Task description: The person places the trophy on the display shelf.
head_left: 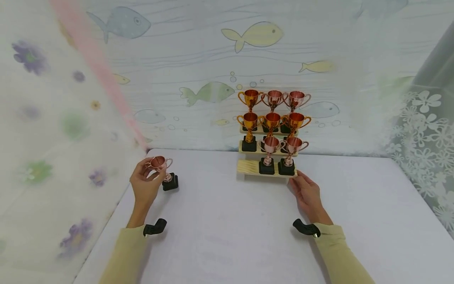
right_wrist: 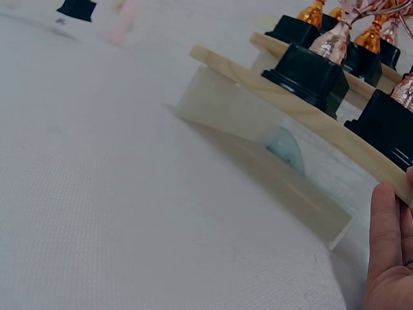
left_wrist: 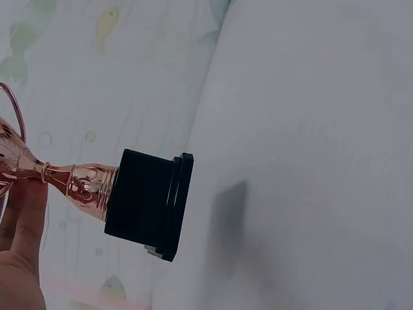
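My left hand (head_left: 145,179) grips a small rose-gold trophy cup (head_left: 158,162) by its bowl, at the table's left side. The cup's black square base (left_wrist: 145,200) hangs above the white table, with its shadow apart from it. On the right my right hand (head_left: 307,194) holds the right end of a tiered wooden display stand (head_left: 248,167), fingers at the lowest board's edge. Two rose-gold trophies (head_left: 271,146) stand on that board, leaving bare wood at its left end. Gold trophies (head_left: 250,120) fill the middle tier; a gold one and two rose-gold ones top the stand.
The white-covered table (head_left: 213,221) lies between the hands. A fish-print curtain (head_left: 198,59) hangs right behind the stand, a flower-print sheet (head_left: 46,157) at left, and lace (head_left: 429,134) at right. Clear supports (right_wrist: 226,106) carry the lowest board.
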Motion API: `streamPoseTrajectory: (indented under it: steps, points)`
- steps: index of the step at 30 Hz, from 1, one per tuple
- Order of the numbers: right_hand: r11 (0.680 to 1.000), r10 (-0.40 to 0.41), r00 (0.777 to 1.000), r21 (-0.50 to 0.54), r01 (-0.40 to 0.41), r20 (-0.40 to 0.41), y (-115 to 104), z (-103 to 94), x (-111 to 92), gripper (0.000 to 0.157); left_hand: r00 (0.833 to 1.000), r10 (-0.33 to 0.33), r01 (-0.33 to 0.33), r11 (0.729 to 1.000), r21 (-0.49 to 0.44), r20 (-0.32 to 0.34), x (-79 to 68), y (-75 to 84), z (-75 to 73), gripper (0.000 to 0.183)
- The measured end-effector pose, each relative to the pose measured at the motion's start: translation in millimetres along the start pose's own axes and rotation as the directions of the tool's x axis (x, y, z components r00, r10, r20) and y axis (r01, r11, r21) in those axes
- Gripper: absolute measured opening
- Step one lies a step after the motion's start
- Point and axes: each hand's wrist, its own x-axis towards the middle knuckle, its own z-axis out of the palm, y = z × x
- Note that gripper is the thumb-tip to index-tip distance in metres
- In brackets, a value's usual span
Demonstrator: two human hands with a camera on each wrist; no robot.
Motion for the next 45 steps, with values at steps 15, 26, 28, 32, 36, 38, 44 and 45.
streamPoseTrajectory:
  steps: [15, 26, 28, 32, 36, 38, 44, 45]
  points:
    - [0.999, 0.032, 0.999, 0.038, -0.032, 0.002, 1.2, -5.4, 2.2, 0.047, 0.957, -0.011, 0.036, 0.996, -0.081, 0.290, -30.4, 8.0, 96.7, 0.051]
    - [0.997, 0.032, 0.999, 0.077, -0.033, 0.017, 1.3, -6.0, 4.6, 0.036, 0.928, 0.017, 0.041, 0.988, -0.146, 0.373, -32.7, 21.2, 160.2, 0.050]
    - [0.996, 0.032, 0.999, 0.080, -0.033, 0.014, 0.8, -5.4, 4.4, 0.035, 0.925, 0.026, 0.039, 0.986, -0.163, 0.379, -31.3, 24.0, 168.5, 0.050]
    - [0.997, 0.021, 1.000, 0.068, -0.022, 0.010, -0.6, -4.6, 4.2, 0.040, 0.924, 0.035, 0.041, 0.981, -0.191, 0.380, -29.0, 29.4, 181.1, 0.050]
    - [1.000, -0.002, 1.000, 0.025, 0.002, 0.005, -1.2, -2.6, 3.6, 0.045, 0.929, 0.019, 0.056, 0.980, -0.190, 0.371, -26.9, 32.6, 190.7, 0.050]
    - [1.000, -0.009, 1.000, 0.009, 0.009, 0.007, -1.1, -1.9, 2.8, 0.046, 0.930, 0.005, 0.067, 0.981, -0.182, 0.368, -25.9, 33.2, 195.2, 0.051]
    - [1.000, -0.005, 1.000, 0.019, 0.005, 0.010, -0.1, -1.1, 2.1, 0.039, 0.918, -0.021, 0.086, 0.985, -0.147, 0.395, -23.5, 31.9, 209.0, 0.052]
    - [1.000, -0.004, 1.000, 0.022, 0.003, 0.010, 0.1, -1.4, 2.2, 0.038, 0.916, -0.023, 0.089, 0.985, -0.146, 0.400, -23.2, 30.8, 211.3, 0.052]
